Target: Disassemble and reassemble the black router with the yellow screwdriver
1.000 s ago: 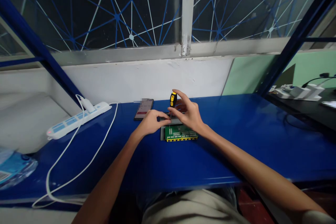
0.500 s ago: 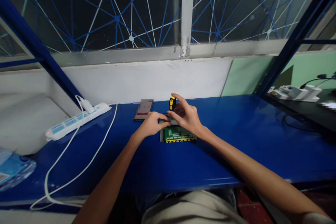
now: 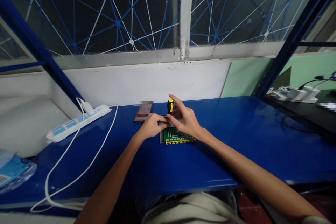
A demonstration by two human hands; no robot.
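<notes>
A screwdriver [image 3: 170, 106] with a black and yellow handle stands nearly upright over the far part of a green circuit board [image 3: 181, 135]. My right hand [image 3: 187, 119] is closed around it, thumb low by the handle and index finger arched over the top. The fingers of my left hand [image 3: 152, 125] are pinched together beside the screwdriver's lower end, at the board's far left; what they hold is hidden. Yellow connectors [image 3: 181, 141] line the board's near edge, and a grey plate or tray shows at its left. The screwdriver tip cannot be made out.
A phone [image 3: 143, 112] lies just behind my left hand on the blue table [image 3: 236, 140]. To the left is a white power strip [image 3: 78, 122] with a looping white cable [image 3: 101, 148]. White adapters [image 3: 301, 93] sit on a dark surface at the right.
The screwdriver handle has turned and shifted slightly left. The right index finger has lifted a little off its top. The left hand and board stay nearly in place.
</notes>
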